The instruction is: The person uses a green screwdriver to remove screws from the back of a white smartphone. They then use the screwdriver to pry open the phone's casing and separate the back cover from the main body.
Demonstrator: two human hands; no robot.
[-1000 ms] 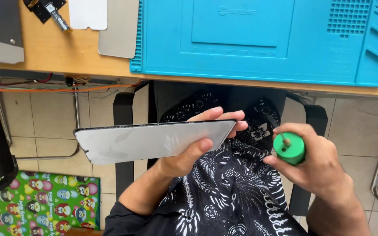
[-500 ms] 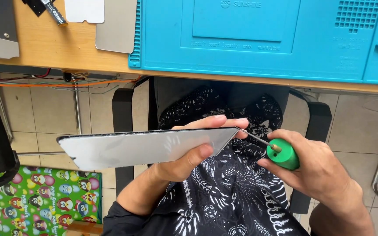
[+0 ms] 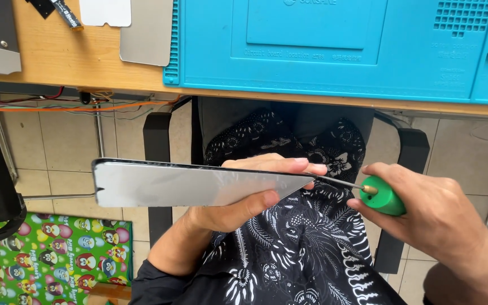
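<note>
While the left hand [image 3: 238,206] clamps a flat silver panel [image 3: 187,183] edge-up over the lap, below the table [image 3: 57,56] edge, the right hand [image 3: 430,212] grips a green-handled screwdriver [image 3: 382,196] — its tip at the panel's right corner. Open floor lies either side — a blue work mat [image 3: 340,45] covers the table above.

A single view is given, taken from a head-worn camera and aimed steeply downward over the lap. The left hand [image 3: 238,197] and right hand [image 3: 436,214] are seen at close range, while the table [image 3: 57,56] edge (top of frame) and the tiled floor [image 3: 57,147] are caught farther off.
</note>
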